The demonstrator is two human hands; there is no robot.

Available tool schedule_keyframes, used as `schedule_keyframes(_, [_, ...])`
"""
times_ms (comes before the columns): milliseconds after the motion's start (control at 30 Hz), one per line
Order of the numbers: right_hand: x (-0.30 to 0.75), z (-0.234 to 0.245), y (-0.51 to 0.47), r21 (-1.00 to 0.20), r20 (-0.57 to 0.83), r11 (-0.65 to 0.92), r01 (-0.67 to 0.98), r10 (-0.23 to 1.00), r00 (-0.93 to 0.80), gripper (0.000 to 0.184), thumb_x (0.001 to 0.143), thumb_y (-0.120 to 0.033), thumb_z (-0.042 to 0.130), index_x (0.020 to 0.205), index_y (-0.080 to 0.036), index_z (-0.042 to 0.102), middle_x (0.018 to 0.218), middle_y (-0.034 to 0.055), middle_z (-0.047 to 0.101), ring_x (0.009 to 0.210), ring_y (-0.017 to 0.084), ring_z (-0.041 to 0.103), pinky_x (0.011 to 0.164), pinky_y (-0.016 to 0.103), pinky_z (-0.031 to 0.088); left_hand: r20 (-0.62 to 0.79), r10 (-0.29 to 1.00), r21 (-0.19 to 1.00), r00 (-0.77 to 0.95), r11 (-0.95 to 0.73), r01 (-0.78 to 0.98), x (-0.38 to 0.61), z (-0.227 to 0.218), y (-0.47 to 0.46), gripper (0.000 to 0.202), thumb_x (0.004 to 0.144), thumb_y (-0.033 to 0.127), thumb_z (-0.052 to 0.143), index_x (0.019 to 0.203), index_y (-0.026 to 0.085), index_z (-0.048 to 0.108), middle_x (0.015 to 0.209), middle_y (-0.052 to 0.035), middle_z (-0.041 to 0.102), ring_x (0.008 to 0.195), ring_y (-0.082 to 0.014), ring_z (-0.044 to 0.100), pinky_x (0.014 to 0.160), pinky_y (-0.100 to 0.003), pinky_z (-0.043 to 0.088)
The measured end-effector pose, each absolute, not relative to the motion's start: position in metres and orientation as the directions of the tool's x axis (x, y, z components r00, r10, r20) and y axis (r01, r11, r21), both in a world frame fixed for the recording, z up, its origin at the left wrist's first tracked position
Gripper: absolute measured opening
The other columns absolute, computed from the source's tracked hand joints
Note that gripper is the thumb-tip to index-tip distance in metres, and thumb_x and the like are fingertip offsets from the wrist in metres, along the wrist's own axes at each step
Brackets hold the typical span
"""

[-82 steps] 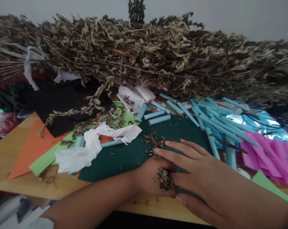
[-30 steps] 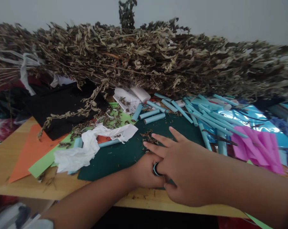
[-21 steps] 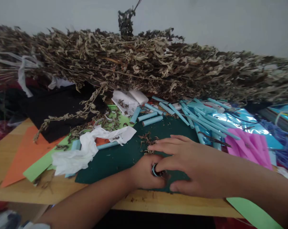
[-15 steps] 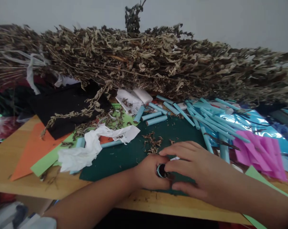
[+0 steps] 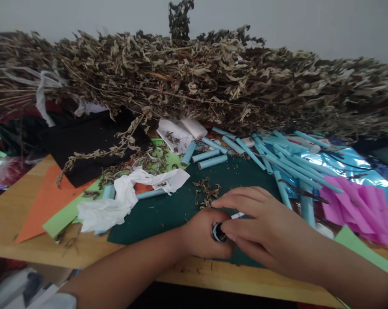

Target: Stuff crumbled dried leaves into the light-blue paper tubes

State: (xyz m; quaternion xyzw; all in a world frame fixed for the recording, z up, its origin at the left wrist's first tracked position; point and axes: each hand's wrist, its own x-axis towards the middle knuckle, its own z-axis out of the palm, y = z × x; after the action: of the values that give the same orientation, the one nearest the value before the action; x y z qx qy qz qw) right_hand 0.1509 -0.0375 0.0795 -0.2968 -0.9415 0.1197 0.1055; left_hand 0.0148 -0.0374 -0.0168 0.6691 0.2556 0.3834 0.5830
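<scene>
My left hand (image 5: 202, 234) is closed around an upright light-blue paper tube (image 5: 218, 232); only its round open end shows, with dark dried bits inside. My right hand (image 5: 261, 227) lies over it from the right, fingers bent, fingertips pressing at the tube's mouth. Both hands rest on a dark green sheet (image 5: 168, 210) near the table's front edge. A small heap of crumbled dried leaves (image 5: 208, 193) lies on the sheet just beyond my fingers.
A big pile of dried leafy branches (image 5: 197, 86) fills the back. Several blue paper tubes (image 5: 277, 163) lie right of centre, by pink paper (image 5: 357, 206) and shiny blue foil (image 5: 351, 161). Crumpled white tissue (image 5: 123, 197), orange paper (image 5: 42, 201) and black cloth (image 5: 84, 137) lie to the left.
Earlier my left fist held a clump of dried leaves under my flat right hand. Now the tube's open end shows and my right fingers have curled down onto it.
</scene>
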Motion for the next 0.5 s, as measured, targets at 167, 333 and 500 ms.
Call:
schedule_keyframes(167, [0.158, 0.09, -0.03, -0.25, 0.151, 0.804, 0.539, 0.582, -0.799, 0.018, 0.077, -0.017, 0.042, 0.08, -0.024, 0.059, 0.109, -0.0009, 0.054, 0.097, 0.021, 0.046, 0.078, 0.04, 0.037, 0.184, 0.779, 0.982, 0.599, -0.172, -0.078, 0.014, -0.014, -0.038, 0.009, 0.052, 0.015, 0.052, 0.052, 0.013, 0.043, 0.051, 0.0039, 0.042, 0.048, -0.0055, 0.039, 0.045, -0.017, 0.032])
schedule_keyframes(333, [0.183, 0.096, -0.022, -0.208, 0.237, 0.783, 0.587, 0.622, -0.746, 0.018, 0.079, -0.02, 0.042, 0.087, -0.024, 0.058, 0.113, 0.0048, 0.048, 0.102, 0.021, 0.044, 0.077, 0.037, 0.042, 0.072, 0.804, 0.991, 0.59, -0.126, 0.052, 0.014, -0.011, -0.04, 0.011, 0.054, 0.021, 0.056, 0.055, 0.013, 0.048, 0.051, 0.0029, 0.046, 0.046, -0.0052, 0.042, 0.043, -0.016, 0.033])
schedule_keyframes(500, [0.177, 0.088, -0.031, -0.097, 0.069, 0.884, 0.458, 0.465, -0.883, 0.028, 0.073, -0.022, 0.049, 0.1, -0.03, 0.055, 0.123, 0.0016, 0.04, 0.112, 0.024, 0.036, 0.08, 0.042, 0.042, 0.156, 0.795, 0.983, 0.587, -0.182, -0.013, 0.015, -0.016, -0.039, 0.012, 0.054, 0.018, 0.055, 0.051, 0.014, 0.044, 0.046, 0.0059, 0.042, 0.042, -0.003, 0.037, 0.042, -0.014, 0.031])
